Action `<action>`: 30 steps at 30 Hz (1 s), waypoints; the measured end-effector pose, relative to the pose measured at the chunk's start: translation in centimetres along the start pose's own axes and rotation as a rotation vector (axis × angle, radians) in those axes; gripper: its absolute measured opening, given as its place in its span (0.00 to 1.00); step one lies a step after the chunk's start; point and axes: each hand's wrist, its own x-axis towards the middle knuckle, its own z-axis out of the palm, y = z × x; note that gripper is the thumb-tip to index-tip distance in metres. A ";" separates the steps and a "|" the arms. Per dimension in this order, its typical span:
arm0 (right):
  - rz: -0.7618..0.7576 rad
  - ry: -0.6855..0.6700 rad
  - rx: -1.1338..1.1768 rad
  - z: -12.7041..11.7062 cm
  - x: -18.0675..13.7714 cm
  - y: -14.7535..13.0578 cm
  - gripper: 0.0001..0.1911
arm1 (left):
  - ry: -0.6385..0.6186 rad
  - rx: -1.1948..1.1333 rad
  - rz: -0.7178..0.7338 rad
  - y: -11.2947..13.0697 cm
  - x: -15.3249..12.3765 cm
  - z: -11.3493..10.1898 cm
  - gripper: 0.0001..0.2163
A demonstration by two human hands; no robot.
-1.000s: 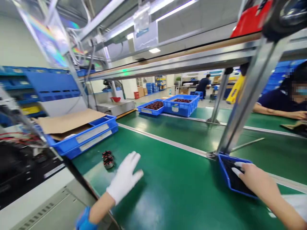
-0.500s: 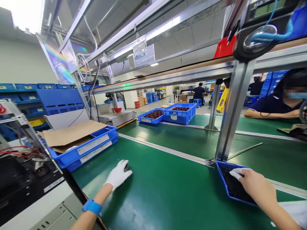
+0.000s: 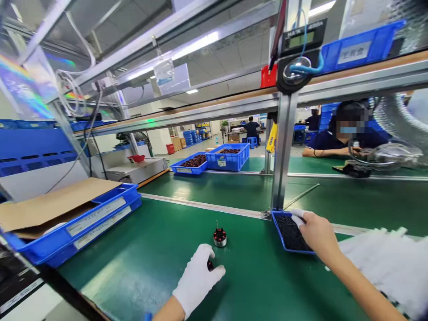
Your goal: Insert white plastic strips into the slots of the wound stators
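My left hand (image 3: pixel 197 278), in a white glove, rests low on the green belt (image 3: pixel 150 258) with its fingers curled round a small dark round part (image 3: pixel 210 266). Just beyond it a similar round coil part (image 3: pixel 220 236) with a thin pin stands upright on the belt, apart from the hand. My right hand (image 3: pixel 316 232), bare with white fingertip covers, reaches into a small blue tray (image 3: pixel 279 229) of tiny black pieces; its fingertips are bunched at the tray's far corner, and anything they hold is hidden.
A blue crate (image 3: pixel 100 209) covered by cardboard sits at left. A metal post (image 3: pixel 282 151) rises behind the small tray. Two blue bins (image 3: pixel 229 156) of dark parts stand farther back. A seated person (image 3: pixel 334 142) works across the line. A white pile (image 3: pixel 384 258) lies at right.
My left hand has come from the belt's left side to the middle, now curled round a dark part, and one coil part stands in front of it. My right hand stays in the tray.
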 end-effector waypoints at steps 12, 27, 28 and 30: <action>-0.134 -0.571 0.371 -2.4 -10.3 -5.1 0.09 | -0.636 -0.110 0.054 0.3 -2.4 -4.0 0.21; 0.312 -0.859 0.818 0.9 -13.9 -2.8 0.12 | -0.509 0.118 0.322 9.2 -0.1 1.9 0.18; 0.297 -0.867 0.823 0.9 -13.8 -3.0 0.11 | -0.545 0.099 0.345 9.5 0.0 2.4 0.14; 0.263 -0.852 0.817 0.8 -13.5 -3.5 0.08 | -0.587 0.042 0.361 9.7 0.0 3.3 0.10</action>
